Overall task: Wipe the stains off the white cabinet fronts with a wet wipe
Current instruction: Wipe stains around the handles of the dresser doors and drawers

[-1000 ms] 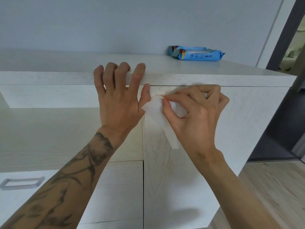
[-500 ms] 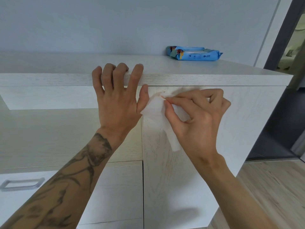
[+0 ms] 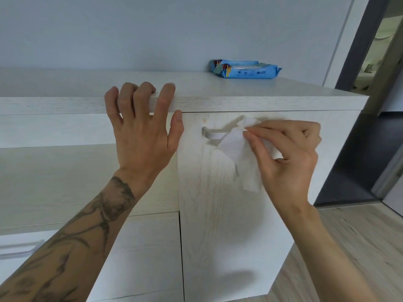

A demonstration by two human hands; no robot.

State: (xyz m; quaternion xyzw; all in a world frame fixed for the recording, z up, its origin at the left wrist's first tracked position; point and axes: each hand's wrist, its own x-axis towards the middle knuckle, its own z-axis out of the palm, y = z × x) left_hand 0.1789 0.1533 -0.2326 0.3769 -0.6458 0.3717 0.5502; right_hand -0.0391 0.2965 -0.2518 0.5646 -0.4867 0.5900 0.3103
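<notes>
My right hand (image 3: 290,158) pinches a white wet wipe (image 3: 239,153) against the upper part of the white cabinet door (image 3: 218,225), just right of its metal handle (image 3: 214,135). The wipe hangs down from my fingers. A small orange stain (image 3: 204,120) shows near the door's top left corner, left of the wipe. My left hand (image 3: 141,131) rests flat on the cabinet, fingers hooked over the top edge (image 3: 261,103) and thumb beside the door's edge; it holds nothing.
A blue pack of wet wipes (image 3: 244,69) lies on the cabinet top at the back right. A drawer with a metal handle (image 3: 19,250) sits at the lower left. A wooden floor (image 3: 359,236) and a dark doorway (image 3: 370,105) are on the right.
My right hand has slid the wipe to the right along the door's top, uncovering the handle and the small orange stain. My left hand stays on the top edge.
</notes>
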